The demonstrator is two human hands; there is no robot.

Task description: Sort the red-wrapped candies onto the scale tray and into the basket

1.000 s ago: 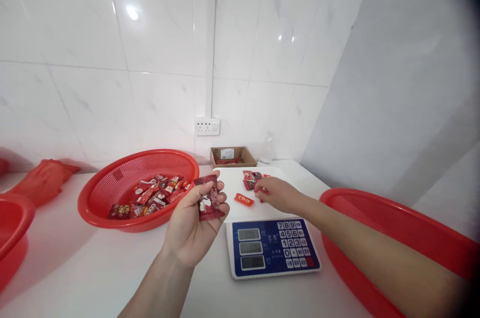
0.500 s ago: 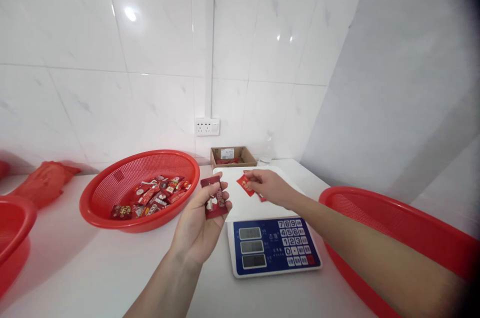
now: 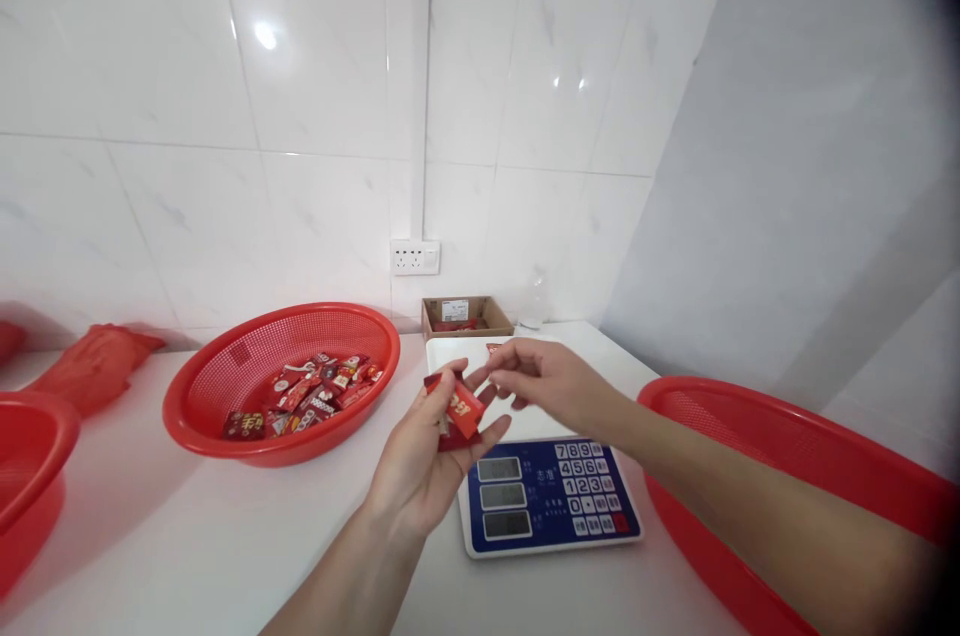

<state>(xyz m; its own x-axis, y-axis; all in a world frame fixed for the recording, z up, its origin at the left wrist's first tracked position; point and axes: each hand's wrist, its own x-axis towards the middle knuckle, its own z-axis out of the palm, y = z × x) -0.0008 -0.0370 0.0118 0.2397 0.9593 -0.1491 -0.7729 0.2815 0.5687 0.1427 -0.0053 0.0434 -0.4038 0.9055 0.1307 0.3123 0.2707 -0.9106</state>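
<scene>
My left hand [image 3: 424, 461] is closed around a bright red packet [image 3: 463, 408] that lies over a dark red snack packet [image 3: 447, 438], the thumb pressing on them. Close beside it, my right hand [image 3: 544, 381] hovers above the scale's white pan [image 3: 540, 424], its fingers bent and apart, with nothing visible between them. Part of another red packet [image 3: 493, 348] shows on the pan behind my right hand. The digital scale [image 3: 551, 496] has a blue keypad panel facing me; its display readings are too faint to make out.
A red mesh basket [image 3: 187, 376] with several snack packets [image 3: 307, 396] stands left of the scale. Another red basket [image 3: 750, 406] is at the right, partly behind my arm. A cardboard box [image 3: 487, 319] sits by the wall. Red bag [image 3: 105, 366] and basket rim [image 3: 45, 406] lie far left.
My right hand has brought the red packet from over the pan to my left hand and let it go there. My left hand has moved right, towards the scale.
</scene>
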